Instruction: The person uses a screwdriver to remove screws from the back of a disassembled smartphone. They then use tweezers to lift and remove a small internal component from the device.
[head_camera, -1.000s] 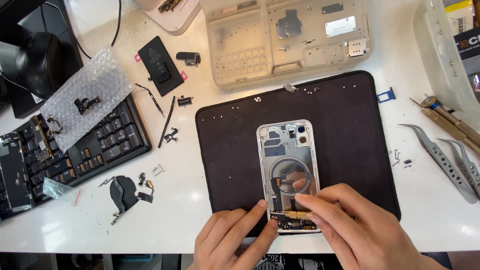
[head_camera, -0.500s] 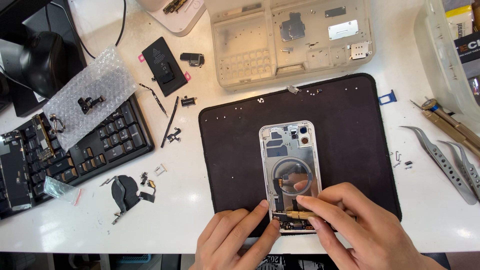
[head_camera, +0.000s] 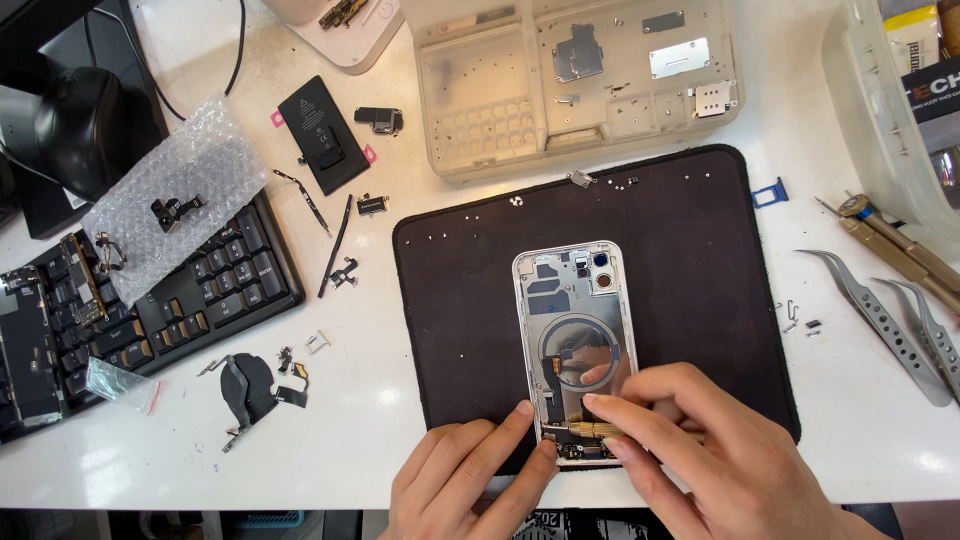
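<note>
phone frame (head_camera: 577, 345) shifted slightly | right hand (head_camera: 715, 465) fingers press brass screwdriver (head_camera: 610, 431) on its bottom

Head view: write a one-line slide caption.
Left hand steadies an opened phone housing on a black mat; right hand applies a brass screwdriver.

Phone housing (head_camera: 575, 320): bare metal inside, satin silver rim, shiny ring at centre. Work mat (head_camera: 690, 260): matt black, rubbery-looking, faintly dusty. Screwdriver (head_camera: 625, 432) under right hand (head_camera: 720, 460): brass-coloured metal, glossy. Tweezers (head_camera: 880, 315): brushed steel (dull sheen). Parts tray (head_camera: 580, 80): translucent plastic, yellowed. Bubble wrap (head_camera: 170, 200): clear, crinkled. Tabletop (head_camera: 400, 420): smooth white.
</note>
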